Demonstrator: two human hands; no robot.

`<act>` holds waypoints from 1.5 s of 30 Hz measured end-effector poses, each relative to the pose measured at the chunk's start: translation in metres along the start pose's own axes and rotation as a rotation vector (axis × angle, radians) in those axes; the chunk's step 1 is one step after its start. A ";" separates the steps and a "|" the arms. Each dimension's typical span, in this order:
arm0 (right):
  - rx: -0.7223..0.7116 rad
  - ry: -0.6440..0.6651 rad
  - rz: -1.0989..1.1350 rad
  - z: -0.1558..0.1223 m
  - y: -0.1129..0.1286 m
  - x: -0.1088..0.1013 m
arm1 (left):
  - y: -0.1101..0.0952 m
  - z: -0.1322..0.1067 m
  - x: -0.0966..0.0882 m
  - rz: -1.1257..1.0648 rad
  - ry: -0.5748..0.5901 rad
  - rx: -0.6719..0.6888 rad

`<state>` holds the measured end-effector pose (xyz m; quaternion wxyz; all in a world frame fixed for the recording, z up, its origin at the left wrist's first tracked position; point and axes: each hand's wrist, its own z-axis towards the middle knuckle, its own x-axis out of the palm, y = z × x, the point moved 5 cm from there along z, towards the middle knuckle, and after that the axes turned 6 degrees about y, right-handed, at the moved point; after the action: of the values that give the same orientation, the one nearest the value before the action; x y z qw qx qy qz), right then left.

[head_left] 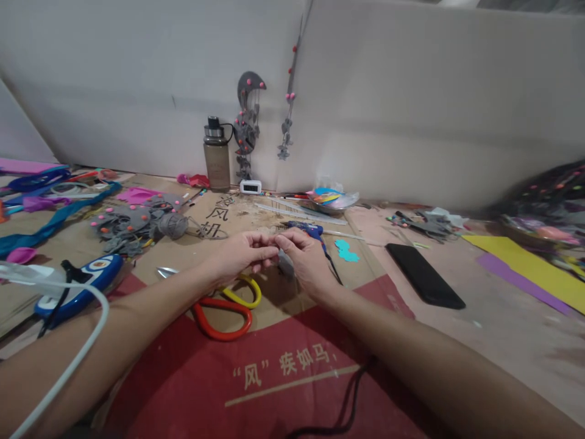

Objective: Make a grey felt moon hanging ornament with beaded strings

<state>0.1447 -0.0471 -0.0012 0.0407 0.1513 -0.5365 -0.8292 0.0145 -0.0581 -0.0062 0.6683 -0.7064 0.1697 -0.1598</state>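
My left hand (240, 256) and my right hand (304, 259) meet at the middle of the table, fingertips pinched together on a small grey felt piece (286, 265) that hangs just below them. Both hands are closed in a pinch. Under my left wrist lie scissors (223, 308) with red and yellow handles. A blue glue gun (308, 230) rests just beyond my right hand, its black cord running back under my right wrist.
Flattened cardboard (274, 372) covers the table. A black phone (423, 274) lies to the right, a turquoise cutout (346, 250) near the glue gun. Grey felt scraps and a yarn ball (171, 224) lie left. A bottle (216, 155) and a small clock (250, 186) stand by the wall.
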 end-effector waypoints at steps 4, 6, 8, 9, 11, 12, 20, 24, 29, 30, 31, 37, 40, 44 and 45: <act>-0.011 -0.027 -0.003 0.004 0.002 -0.004 | -0.006 0.001 -0.011 0.088 -0.077 0.020; 0.003 -0.002 -0.139 0.007 -0.004 -0.007 | -0.007 0.002 -0.024 0.198 -0.198 0.004; 0.000 0.078 -0.393 0.009 -0.010 -0.007 | -0.011 0.000 -0.036 0.381 -0.296 -0.013; 0.000 0.130 -0.525 0.008 -0.013 -0.006 | -0.014 -0.001 -0.041 0.478 -0.331 -0.010; 0.007 0.231 -0.737 0.005 -0.020 -0.003 | -0.027 -0.007 -0.052 0.653 -0.415 0.033; 0.010 0.271 -0.808 0.003 -0.023 -0.001 | -0.036 -0.011 -0.059 0.716 -0.476 0.077; 0.041 0.242 -0.736 0.005 -0.032 0.002 | -0.078 -0.036 -0.080 1.085 -0.789 0.356; 0.085 0.236 -0.662 0.014 -0.031 -0.006 | -0.023 -0.005 -0.063 0.810 -0.335 -0.022; 0.083 0.210 -0.619 0.024 -0.011 -0.026 | -0.002 0.003 -0.057 0.896 -0.314 -0.045; 0.081 0.220 -0.627 0.025 -0.008 -0.029 | -0.001 0.003 -0.056 0.926 -0.307 -0.029; 0.086 0.243 -0.640 0.026 -0.005 -0.031 | -0.001 0.004 -0.054 0.948 -0.289 -0.007; 0.191 0.411 -0.739 0.014 -0.016 -0.024 | 0.002 0.008 -0.038 1.069 -0.174 0.051; 0.141 0.377 -0.798 0.009 -0.025 -0.016 | 0.001 0.008 -0.037 1.062 -0.193 0.000; 0.190 0.329 -0.781 0.006 -0.035 -0.011 | 0.001 0.007 -0.046 0.989 -0.286 -0.063; 0.217 0.322 -0.759 0.005 -0.036 -0.011 | 0.002 0.007 -0.048 0.963 -0.300 -0.076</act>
<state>0.1573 -0.0248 -0.0291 -0.2004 0.4691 -0.5136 -0.6899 -0.0248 -0.0303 -0.0083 0.6572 -0.5870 0.3838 0.2762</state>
